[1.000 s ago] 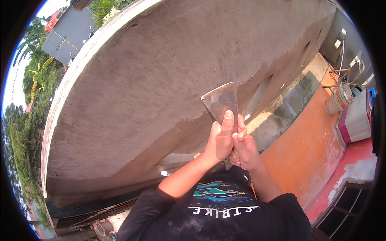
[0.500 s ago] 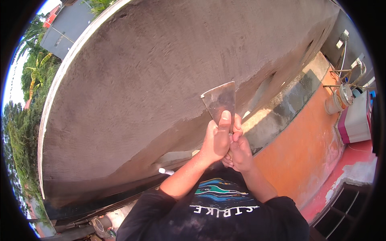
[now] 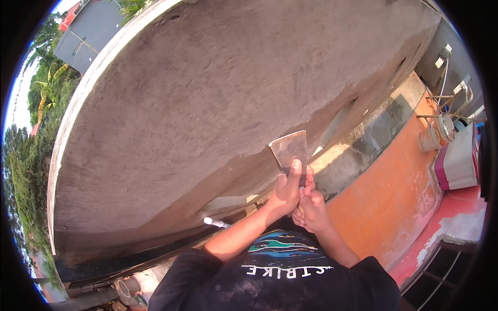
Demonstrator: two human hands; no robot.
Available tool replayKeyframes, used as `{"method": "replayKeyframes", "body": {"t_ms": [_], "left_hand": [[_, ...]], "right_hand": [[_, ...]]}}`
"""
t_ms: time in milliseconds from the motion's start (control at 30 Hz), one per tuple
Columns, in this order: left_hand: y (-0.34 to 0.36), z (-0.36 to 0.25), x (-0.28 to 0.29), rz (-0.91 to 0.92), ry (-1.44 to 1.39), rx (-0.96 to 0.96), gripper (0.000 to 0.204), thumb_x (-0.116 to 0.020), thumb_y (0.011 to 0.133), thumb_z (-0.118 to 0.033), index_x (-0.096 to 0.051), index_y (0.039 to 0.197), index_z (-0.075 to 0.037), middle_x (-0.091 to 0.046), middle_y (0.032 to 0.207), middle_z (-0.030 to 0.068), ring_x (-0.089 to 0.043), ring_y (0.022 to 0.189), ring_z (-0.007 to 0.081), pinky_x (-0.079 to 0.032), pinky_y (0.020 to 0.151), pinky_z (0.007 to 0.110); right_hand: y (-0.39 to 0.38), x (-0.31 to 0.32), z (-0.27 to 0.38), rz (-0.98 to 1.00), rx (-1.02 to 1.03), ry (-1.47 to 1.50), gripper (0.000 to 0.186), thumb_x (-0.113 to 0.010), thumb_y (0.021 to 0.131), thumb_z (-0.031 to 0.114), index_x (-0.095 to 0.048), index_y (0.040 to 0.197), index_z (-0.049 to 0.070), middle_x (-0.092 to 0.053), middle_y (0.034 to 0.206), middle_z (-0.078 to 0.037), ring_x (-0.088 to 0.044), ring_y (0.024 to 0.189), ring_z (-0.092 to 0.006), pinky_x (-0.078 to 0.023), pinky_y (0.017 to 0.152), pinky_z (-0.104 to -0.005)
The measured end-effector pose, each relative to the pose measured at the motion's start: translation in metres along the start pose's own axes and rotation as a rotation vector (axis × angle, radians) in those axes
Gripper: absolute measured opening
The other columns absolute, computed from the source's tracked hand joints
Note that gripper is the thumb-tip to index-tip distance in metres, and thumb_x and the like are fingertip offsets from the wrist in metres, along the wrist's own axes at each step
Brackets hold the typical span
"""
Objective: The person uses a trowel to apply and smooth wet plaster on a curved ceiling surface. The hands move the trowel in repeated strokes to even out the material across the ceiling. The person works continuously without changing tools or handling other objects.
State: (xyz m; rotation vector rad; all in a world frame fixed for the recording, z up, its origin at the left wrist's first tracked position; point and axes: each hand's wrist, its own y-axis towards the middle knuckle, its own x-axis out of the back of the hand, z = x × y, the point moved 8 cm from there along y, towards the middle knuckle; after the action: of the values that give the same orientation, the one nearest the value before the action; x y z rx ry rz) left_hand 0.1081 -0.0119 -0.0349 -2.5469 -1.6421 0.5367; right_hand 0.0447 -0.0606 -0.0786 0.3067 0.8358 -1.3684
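Note:
A metal scraper [image 3: 290, 147] with a wide, flat blade points up and away from me in front of a large rough grey plastered wall [image 3: 207, 103]. My left hand [image 3: 285, 196] is closed on it, its thumb pressed along the lower blade. Just below and to the right, my right hand [image 3: 314, 211] wraps round the handle, which the fingers mostly hide. In this view the blade's far edge overlaps the wall's lower part; whether they touch I cannot tell.
An orange floor strip [image 3: 384, 181] runs along the right. Beyond it are a bucket [image 3: 429, 139] and a white and magenta box [image 3: 456, 160]. A white-tipped rod [image 3: 213, 222] lies near my left forearm. Plants [image 3: 31, 171] grow past the wall's left edge.
Both hands and the scraper have come lower, nearer my body, and slightly to the right. The grip is unchanged.

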Motion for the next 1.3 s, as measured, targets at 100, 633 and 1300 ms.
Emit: {"method": "replayKeyframes", "body": {"t_ms": [100,633,1300], "left_hand": [[0.005,-0.041,-0.003,0.029,0.042,-0.121,0.06,-0.03,0.103,-0.057,-0.05,0.084,-0.003,-0.049,0.064,0.0028,-0.048,0.06,0.0101,-0.041,0.057,0.025],[0.002,0.006,0.005,-0.007,-0.047,-0.048,0.059,-0.031,0.103,-0.056,-0.051,0.085,-0.004,-0.051,0.062,0.005,-0.05,0.058,0.0117,-0.042,0.055,0.027],[-0.01,0.005,-0.01,-0.041,-0.137,-0.089,0.056,-0.03,0.104,-0.053,-0.049,0.083,-0.006,-0.049,0.061,0.0019,-0.044,0.056,0.008,-0.038,0.053,0.023]], "right_hand": [[0.01,-0.029,0.029,0.154,0.174,0.041,0.022,-0.045,0.106,0.023,-0.045,0.089,0.007,-0.045,0.06,-0.001,-0.04,0.042,-0.0082,-0.034,0.037,-0.0229],[-0.001,0.009,-0.005,0.0,-0.049,-0.06,0.026,-0.049,0.104,0.027,-0.052,0.088,0.007,-0.045,0.057,-0.001,-0.039,0.039,-0.0074,-0.031,0.034,-0.0224],[-0.017,0.005,-0.005,0.001,-0.1,-0.032,0.027,-0.045,0.105,0.027,-0.048,0.088,0.007,-0.046,0.059,-0.001,-0.038,0.038,-0.0072,-0.031,0.033,-0.0227]]}}
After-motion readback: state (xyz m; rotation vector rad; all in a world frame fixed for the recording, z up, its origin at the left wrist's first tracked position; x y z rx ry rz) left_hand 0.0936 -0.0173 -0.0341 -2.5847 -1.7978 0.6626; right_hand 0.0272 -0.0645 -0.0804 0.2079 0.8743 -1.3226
